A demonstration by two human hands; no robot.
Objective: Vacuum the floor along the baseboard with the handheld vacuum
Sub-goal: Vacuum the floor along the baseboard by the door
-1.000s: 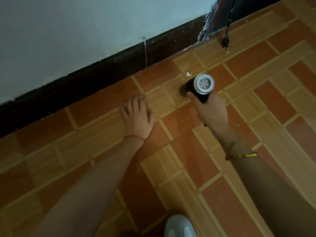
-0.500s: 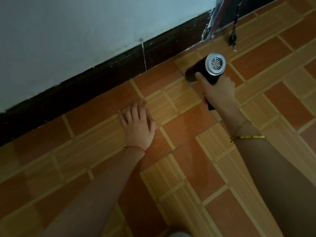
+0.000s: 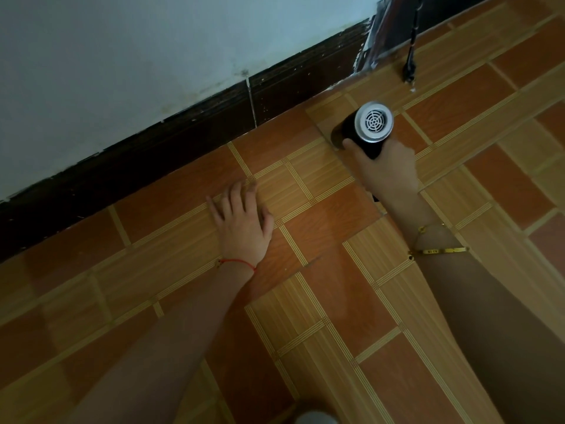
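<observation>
My right hand [image 3: 386, 171] grips the black handheld vacuum [image 3: 365, 127], whose silver grilled rear end faces me. Its nozzle end points down at the tiled floor [image 3: 321, 286], a short way out from the dark baseboard [image 3: 189, 139]; the nozzle tip itself is hidden. My left hand [image 3: 241, 221] lies flat on the floor, palm down with fingers spread, to the left of the vacuum and a hand's width from the baseboard. It holds nothing.
A pale wall [image 3: 137, 56] rises above the baseboard. A thin black cord [image 3: 411, 56] hangs down to the floor at the upper right, beside a torn gap in the baseboard [image 3: 371, 47]. A small white object [image 3: 315, 419] shows at the bottom edge.
My right hand has carried the vacuum up and to the right along the floor, closer to the baseboard's gap. The small white scrap that lay near the nozzle is no longer visible. My left hand stays planted.
</observation>
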